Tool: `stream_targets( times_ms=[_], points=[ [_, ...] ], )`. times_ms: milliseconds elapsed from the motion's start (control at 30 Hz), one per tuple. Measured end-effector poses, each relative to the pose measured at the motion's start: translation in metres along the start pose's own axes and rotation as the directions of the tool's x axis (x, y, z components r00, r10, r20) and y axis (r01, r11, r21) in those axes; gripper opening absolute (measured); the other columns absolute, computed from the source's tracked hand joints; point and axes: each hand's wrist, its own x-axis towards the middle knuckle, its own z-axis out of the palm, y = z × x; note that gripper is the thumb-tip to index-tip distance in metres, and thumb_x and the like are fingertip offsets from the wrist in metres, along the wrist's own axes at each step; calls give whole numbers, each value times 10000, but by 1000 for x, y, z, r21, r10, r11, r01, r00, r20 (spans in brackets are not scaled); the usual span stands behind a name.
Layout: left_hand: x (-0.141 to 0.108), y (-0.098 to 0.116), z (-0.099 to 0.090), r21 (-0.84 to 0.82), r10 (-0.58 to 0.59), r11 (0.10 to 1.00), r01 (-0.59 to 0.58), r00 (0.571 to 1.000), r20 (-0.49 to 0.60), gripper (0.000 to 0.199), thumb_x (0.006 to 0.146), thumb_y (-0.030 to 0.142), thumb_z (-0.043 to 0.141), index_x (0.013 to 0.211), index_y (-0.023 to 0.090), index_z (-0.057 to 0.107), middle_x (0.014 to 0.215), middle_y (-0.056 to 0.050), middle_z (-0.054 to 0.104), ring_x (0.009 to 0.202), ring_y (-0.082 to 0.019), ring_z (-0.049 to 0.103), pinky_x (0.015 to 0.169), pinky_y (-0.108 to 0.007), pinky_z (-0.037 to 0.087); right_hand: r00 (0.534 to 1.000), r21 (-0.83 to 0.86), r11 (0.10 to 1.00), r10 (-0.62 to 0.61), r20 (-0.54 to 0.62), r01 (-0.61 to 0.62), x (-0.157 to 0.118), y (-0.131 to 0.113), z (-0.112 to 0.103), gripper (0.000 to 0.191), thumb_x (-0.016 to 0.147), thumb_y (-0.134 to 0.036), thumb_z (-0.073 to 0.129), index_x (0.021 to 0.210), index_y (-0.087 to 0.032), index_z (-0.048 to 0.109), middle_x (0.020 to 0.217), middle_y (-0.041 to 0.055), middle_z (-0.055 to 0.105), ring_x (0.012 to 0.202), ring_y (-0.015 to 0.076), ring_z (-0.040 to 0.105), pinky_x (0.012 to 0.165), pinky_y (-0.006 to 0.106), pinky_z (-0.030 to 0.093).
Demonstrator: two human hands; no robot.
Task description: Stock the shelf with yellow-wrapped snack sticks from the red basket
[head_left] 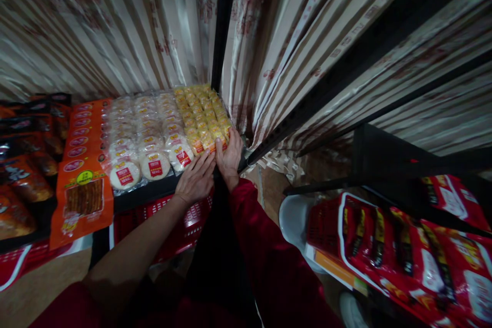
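Rows of small yellow-wrapped snack packets (202, 115) fill the right end of a dark shelf. At their front right corner my right hand (231, 155) is closed, its thumb at the front and its fingers along the outer side. My left hand (196, 178) lies just left of it, fingers stretched out and together, the tips touching the lower front of the yellow packets. Left of these stand rows of clear-wrapped round white crackers (154, 164) with red labels. The undersides of my fingers are hidden.
An orange snack pack (82, 179) hangs over the shelf edge (148, 191), beside dark-and-orange bags (26, 174). Red baskets (190, 218) sit below. Pleated curtains (154, 25) and a black post (225, 20) stand behind. At right, a basket holds red bags (415, 246).
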Motion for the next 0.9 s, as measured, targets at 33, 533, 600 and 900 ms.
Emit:
stream_targets(
  times_ms=[33,533,600,900],
  points=[
    [0,0,0,-2,1,1000,-1,1000,0,477,866,217,388,1311,63,464,1442,-131,393,1398,-251,201,1143,-414,245,1000,1,1000,3,6,-3,0,0,0,506,913,-407,383,1315,-102,415,1339,152,463,1269,230,376,1058,431,307],
    [-2,1,-5,-19,-6,1000,6,1000,-28,510,841,209,412,1330,67,440,1437,-130,400,1387,-253,233,1125,-406,258,999,55,998,28,-34,-26,-1,0,-2,510,906,-391,354,1325,-103,388,1381,170,410,1303,234,334,1061,462,299],
    [-3,2,-4,-29,-11,1000,10,1000,-24,509,839,210,414,1327,67,443,1436,-132,402,1380,-255,253,1120,-405,262,999,47,999,28,-30,-27,-1,1,-1,509,906,-383,345,1335,-111,376,1385,163,408,1305,234,330,1060,468,298],
    [-6,4,0,-32,-101,994,100,995,-15,459,856,248,415,1285,105,492,1405,-106,451,1320,-238,356,1092,-376,287,997,-28,998,-60,52,62,-1,0,-1,638,874,-477,400,1371,-84,329,1402,200,377,1324,266,297,1062,488,283]
  ],
)
